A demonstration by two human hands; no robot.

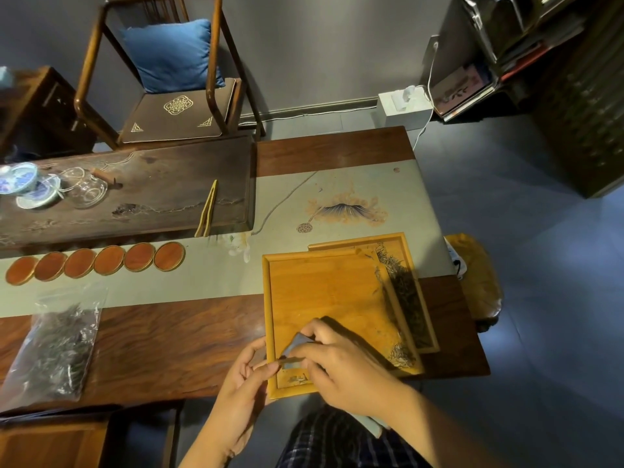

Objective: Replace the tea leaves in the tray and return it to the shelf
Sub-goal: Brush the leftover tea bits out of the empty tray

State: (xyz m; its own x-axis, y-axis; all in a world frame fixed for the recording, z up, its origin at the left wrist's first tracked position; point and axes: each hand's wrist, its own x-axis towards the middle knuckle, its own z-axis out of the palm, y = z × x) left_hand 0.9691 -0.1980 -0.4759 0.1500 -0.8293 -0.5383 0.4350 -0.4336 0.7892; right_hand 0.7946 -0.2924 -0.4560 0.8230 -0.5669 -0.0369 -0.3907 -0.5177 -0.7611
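Room: dim grey floor and wall, a wooden chair (162, 72) with a blue cushion (174, 55) behind the long wooden table (189, 332).
Table: a grey runner (337, 194) with a painted lotus runs along it.
Tray: light wooden tray (324, 292) at the table's near right edge, lying over a second frame-like tray (405, 251) just behind and to the right of it.
Tea leaves: dark leaves (401, 288) strung along the right edges of both trays, a few crumbs in the near corner.
Right hand: the right hand (341, 369) is over the tray's near corner, fingers curled on a small grey card (297, 342).
Left hand: the left hand (243, 376) sits at the tray's near left rim, thumb and forefinger pinching a thin dark bit; what it is, I cannot tell.
Bag: clear bag of tea (57, 349) lies well to the left.
Around: six round coasters (98, 263) in a row, tongs (206, 209) on the dark tea board (152, 190), a glass pitcher (86, 187) and blue-and-white cups (23, 184) far left.
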